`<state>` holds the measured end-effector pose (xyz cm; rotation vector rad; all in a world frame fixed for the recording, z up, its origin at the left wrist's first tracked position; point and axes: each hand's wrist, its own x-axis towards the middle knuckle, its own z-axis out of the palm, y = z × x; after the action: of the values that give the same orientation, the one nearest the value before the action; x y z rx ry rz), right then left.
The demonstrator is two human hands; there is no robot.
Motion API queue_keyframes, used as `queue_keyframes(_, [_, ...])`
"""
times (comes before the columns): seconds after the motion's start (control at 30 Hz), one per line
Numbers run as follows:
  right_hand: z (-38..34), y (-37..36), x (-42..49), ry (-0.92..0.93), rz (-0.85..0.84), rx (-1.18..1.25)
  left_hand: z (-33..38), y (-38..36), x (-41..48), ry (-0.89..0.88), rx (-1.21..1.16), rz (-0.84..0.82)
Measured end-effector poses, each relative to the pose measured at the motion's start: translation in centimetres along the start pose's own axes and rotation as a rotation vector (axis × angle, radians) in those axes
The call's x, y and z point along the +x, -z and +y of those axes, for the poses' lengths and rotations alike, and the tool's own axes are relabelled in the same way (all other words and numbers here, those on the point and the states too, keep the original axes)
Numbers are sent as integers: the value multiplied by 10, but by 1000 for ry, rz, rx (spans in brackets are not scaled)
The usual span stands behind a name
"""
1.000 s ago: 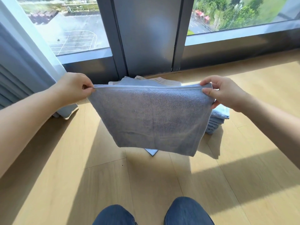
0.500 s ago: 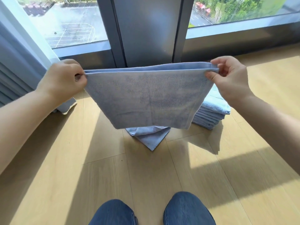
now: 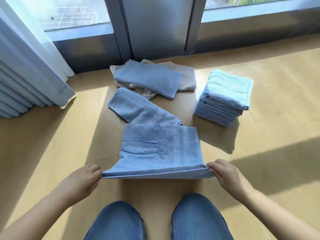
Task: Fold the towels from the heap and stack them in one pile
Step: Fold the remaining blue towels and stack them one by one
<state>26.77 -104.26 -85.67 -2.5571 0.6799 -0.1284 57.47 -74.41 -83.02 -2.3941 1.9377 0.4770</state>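
blue towel (image 3: 161, 149); beige striped towel (image 3: 183, 73); light-blue stack (image 3: 225, 94); tan floor (image 3: 277, 118).

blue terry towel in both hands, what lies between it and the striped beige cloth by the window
Head view: a loosely folded blue towel lies slantwise on the wooden floor between the held blue terry towel and the striped beige cloth.
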Motion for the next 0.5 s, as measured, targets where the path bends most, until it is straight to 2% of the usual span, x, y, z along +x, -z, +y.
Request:
queue_keyframes(0.1, [13, -30, 4, -198, -107, -47, 10, -18, 14, 188, -37, -152])
queue_keyframes(0.2, [23, -39, 24, -319, -207, -23, 7, -22, 41, 358, -102, -189])
queue_keyframes(0.27, [28, -37, 43, -373, -183, -15, -5, -19, 61, 457, -194, -141])
queue_keyframes(0.5, [42, -31, 114, -438, -91, 32, -43, -6, 141, 517, -207, -78])
